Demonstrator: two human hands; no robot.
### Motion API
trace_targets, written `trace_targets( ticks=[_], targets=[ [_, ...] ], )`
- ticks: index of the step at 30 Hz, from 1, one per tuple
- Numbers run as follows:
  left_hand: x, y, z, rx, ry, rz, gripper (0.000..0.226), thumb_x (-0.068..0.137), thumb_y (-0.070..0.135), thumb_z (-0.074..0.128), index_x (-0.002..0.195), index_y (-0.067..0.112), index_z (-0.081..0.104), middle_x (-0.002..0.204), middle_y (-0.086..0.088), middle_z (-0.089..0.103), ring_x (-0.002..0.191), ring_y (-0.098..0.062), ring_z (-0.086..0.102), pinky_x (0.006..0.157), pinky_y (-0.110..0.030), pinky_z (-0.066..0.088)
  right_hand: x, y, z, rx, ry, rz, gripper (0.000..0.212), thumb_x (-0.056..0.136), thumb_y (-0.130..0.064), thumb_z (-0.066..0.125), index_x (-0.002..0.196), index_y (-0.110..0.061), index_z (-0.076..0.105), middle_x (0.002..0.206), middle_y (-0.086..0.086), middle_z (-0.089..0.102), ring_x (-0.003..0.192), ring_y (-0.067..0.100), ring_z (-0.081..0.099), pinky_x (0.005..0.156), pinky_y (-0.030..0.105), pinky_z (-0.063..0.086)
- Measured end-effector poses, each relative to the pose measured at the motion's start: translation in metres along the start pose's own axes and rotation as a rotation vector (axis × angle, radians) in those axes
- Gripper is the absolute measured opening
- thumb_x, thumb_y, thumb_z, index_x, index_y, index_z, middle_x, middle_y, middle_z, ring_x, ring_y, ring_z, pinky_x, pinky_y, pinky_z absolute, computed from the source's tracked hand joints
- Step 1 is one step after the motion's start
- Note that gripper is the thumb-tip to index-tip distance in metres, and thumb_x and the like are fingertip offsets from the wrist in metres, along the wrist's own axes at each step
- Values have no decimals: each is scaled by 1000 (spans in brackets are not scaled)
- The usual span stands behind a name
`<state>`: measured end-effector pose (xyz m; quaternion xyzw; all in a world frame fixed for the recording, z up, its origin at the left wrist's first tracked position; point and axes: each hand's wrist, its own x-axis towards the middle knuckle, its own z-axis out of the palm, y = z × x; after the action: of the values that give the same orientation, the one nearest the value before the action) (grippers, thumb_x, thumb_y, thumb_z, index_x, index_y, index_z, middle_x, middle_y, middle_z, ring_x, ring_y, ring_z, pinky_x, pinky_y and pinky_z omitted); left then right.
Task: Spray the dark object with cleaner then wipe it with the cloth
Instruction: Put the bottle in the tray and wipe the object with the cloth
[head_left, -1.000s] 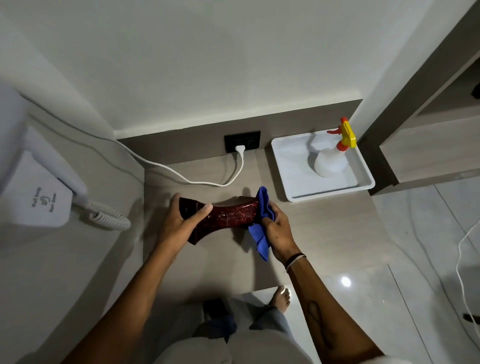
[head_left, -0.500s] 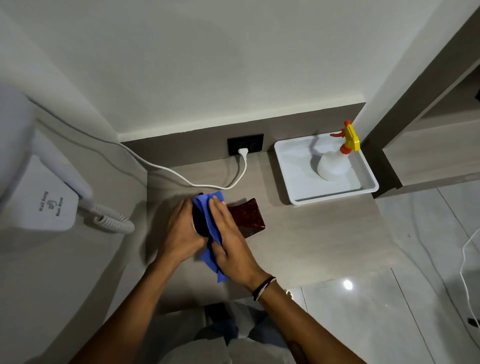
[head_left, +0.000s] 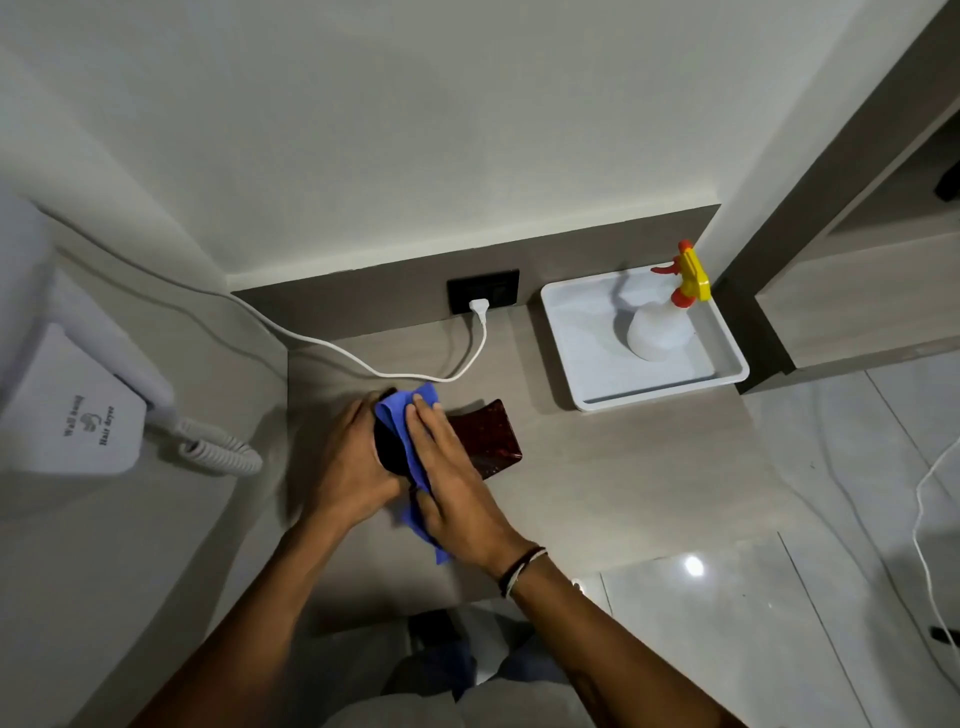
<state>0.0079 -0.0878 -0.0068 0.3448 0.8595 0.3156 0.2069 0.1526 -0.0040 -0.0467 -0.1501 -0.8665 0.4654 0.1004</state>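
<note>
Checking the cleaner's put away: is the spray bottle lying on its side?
No, the spray bottle stands upright in the white tray.

Open counter (head_left: 613, 467) right of both hands, up to white tray (head_left: 587, 384) holding spray bottle (head_left: 660, 332). White cable (head_left: 363, 364) crossing behind. Coiled dryer cord (head_left: 218, 454) crowding left wall. Front edge clear.

Grey wood-grain counter (head_left: 597, 467): white tray (head_left: 582, 358) far right, white cable (head_left: 405, 371) far centre, dark red object (head_left: 491, 441) centre-left.
</note>
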Motion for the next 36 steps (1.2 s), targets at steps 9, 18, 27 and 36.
trace_targets(
  ticks=[9,18,27,36],
  targets=[
    [-2,4,6,81,-15,-40,101,51,21,93,144,15,53,138,-9,59,126,-35,60,103,-52,55,-3,41,-17,-124,35,128,92,96,5,61,172,-9,11,182,12,-1,170,33,-3,139,49,14],
    [-4,-10,-6,103,-93,-86,116,51,23,99,154,17,47,149,-6,55,136,-30,55,110,-51,53,-24,82,-36,-273,19,290,87,96,11,56,171,-9,15,182,12,2,170,37,-1,138,51,14],
    [-10,-8,-7,-236,-152,-339,111,72,74,84,164,54,24,170,4,42,152,-23,44,111,-36,41,-5,81,-52,888,391,779,53,99,18,41,126,-16,71,126,24,75,111,41,71,108,56,56],
    [-21,6,-2,292,-62,-38,109,59,34,98,153,14,46,158,-11,52,151,-33,44,123,-46,40,-10,71,-29,19,187,372,85,94,18,51,170,-8,23,181,12,12,170,33,7,138,52,15]
  ],
)
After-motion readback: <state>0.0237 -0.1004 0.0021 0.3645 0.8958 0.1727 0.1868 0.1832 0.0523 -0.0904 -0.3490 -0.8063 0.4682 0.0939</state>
